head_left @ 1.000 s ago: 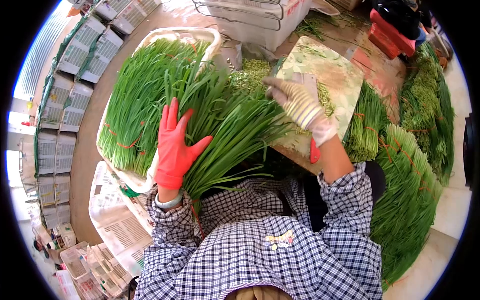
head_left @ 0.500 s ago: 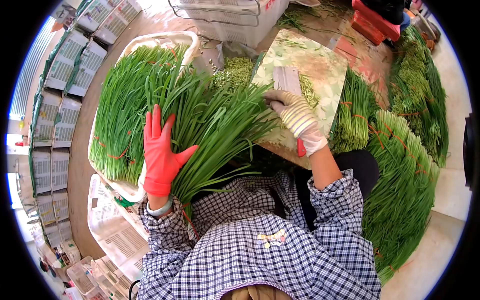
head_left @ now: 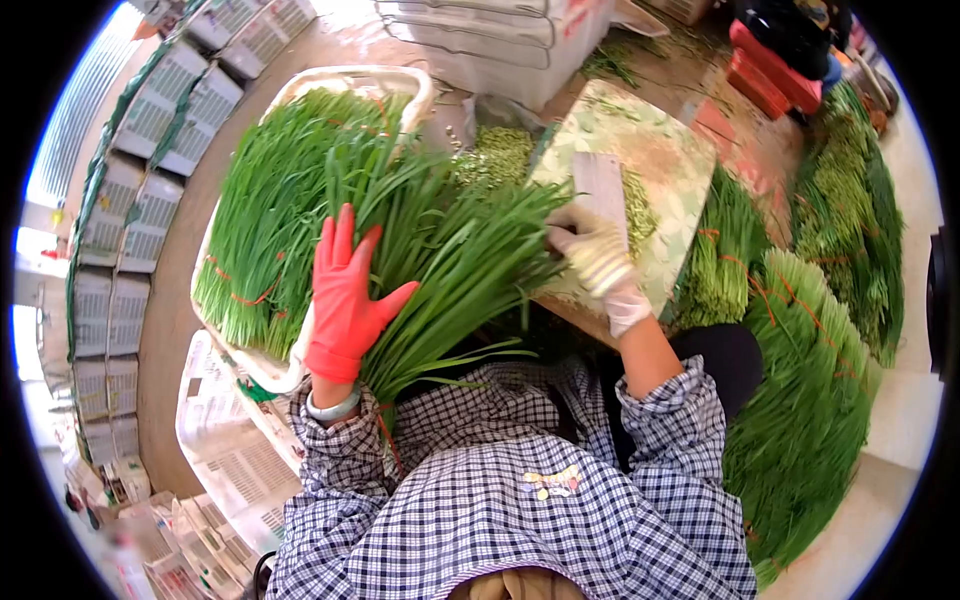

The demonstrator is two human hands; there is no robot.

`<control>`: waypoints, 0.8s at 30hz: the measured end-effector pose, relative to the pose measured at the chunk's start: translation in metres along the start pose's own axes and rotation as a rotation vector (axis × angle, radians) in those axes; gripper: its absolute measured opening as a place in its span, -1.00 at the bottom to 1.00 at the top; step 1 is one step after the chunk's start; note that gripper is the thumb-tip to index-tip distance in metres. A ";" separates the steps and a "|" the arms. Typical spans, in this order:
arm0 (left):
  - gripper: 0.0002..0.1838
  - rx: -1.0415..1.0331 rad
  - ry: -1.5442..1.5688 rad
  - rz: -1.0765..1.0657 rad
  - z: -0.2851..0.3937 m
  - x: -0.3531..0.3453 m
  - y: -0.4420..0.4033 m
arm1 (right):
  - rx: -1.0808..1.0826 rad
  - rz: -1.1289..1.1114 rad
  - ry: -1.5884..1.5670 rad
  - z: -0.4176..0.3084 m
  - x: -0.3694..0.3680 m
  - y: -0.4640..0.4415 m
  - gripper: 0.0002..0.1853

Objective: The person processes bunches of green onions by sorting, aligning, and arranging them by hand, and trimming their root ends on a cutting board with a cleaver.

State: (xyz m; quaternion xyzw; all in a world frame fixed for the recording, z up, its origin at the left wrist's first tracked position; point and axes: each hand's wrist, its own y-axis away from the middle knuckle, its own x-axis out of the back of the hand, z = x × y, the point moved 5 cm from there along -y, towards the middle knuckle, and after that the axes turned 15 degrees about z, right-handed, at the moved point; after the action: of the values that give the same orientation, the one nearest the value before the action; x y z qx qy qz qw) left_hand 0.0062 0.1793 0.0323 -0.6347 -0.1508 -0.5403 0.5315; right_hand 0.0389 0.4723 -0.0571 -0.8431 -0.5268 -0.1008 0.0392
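My left hand [head_left: 347, 300], in a red rubber glove, lies with fingers spread against a loose bunch of garlic chives [head_left: 450, 270]. The long green leaves fan out rightward across my lap, toward the cutting board [head_left: 672, 135]. My right hand [head_left: 597, 250], in a yellow-striped glove over a thin white one, has its fingers curled at the leaf tips by the board's left edge. Beside its fingers a broad flat blade [head_left: 600, 185] lies on the board, its handle hidden. Chopped green bits [head_left: 638, 210] lie along the blade's right side.
A white basket [head_left: 420, 85] full of banded chives stands at left. More bundles [head_left: 800, 400] are piled at right. A heap of cut ends [head_left: 495, 155] lies beyond the leaves. White crates [head_left: 490, 45] stand at the back, near a red stool [head_left: 765, 75].
The whole view has shifted slightly, so the scene sits further right and lower. The leaf tips and right hand have moved a little; the red handle seen under the right wrist is now hidden.
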 end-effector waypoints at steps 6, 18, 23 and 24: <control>-0.40 0.690 1.039 0.509 -0.048 0.030 0.010 | 0.280 0.383 -0.131 0.011 0.050 -0.028 -0.54; -0.07 0.735 0.920 -0.085 -0.058 -0.005 0.037 | 1.189 -0.372 0.633 -0.098 -0.137 0.120 -0.27; -0.15 0.834 1.079 0.050 -0.069 -0.011 0.045 | 0.984 -0.475 0.739 -0.062 -0.119 0.135 -0.28; -0.15 0.836 1.084 0.048 -0.069 -0.012 0.046 | 0.980 -0.447 0.690 -0.059 -0.116 0.136 -0.29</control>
State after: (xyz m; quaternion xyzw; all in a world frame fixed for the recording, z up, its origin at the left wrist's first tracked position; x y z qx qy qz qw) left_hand 0.0005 0.1078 -0.0117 -0.0191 -0.0453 -0.6664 0.7440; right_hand 0.1042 0.3001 -0.0187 -0.5162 -0.6319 -0.1195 0.5657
